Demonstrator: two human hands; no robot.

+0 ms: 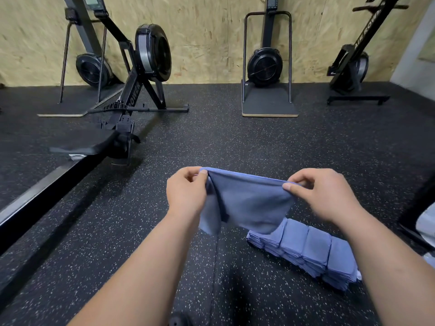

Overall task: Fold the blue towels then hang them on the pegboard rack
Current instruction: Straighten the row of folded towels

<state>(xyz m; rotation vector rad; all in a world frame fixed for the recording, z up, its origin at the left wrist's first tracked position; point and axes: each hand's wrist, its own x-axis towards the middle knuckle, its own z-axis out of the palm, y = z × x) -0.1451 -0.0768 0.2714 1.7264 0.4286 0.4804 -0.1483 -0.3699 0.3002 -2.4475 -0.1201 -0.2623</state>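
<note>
Fingers [200,176] of the L hand [186,191] pinch one top corner of a blue towel [249,203]. The R hand [322,194] pinches the other corner, thumb on the near side. Both are closed on cloth, nothing else held.

The towel is stretched between the two hands, top edge taut & roughly level. The rest hangs slack below the fingers, in mid-air. It looks doubled: a loose flap hangs under the L hand w/ a dark crease beside it. Can't tell how many folds are in it.

Below & to the right of the R-hand fingers, on the floor [235,137], is a row of folded towels [313,250]. Same blue, several neat stacks touching side by side. The held towel's lower edge overlaps the nearest stack in view; touching or not, can't tell.

Far beyond the fingers, rowing machines [141,74] stand along a chipboard wall [211,31].

Progress, my read:
- Folding is well along, going by the stacks.
- This towel is mid-fold & prob. needs at least one more fold to match the stack size.
- No unfolded pile in view, so no telling how many are left.
- Pegboard rack isn't in view & no towel is seen hung, so the hanging half looks not yet started, as far as shows.
</note>
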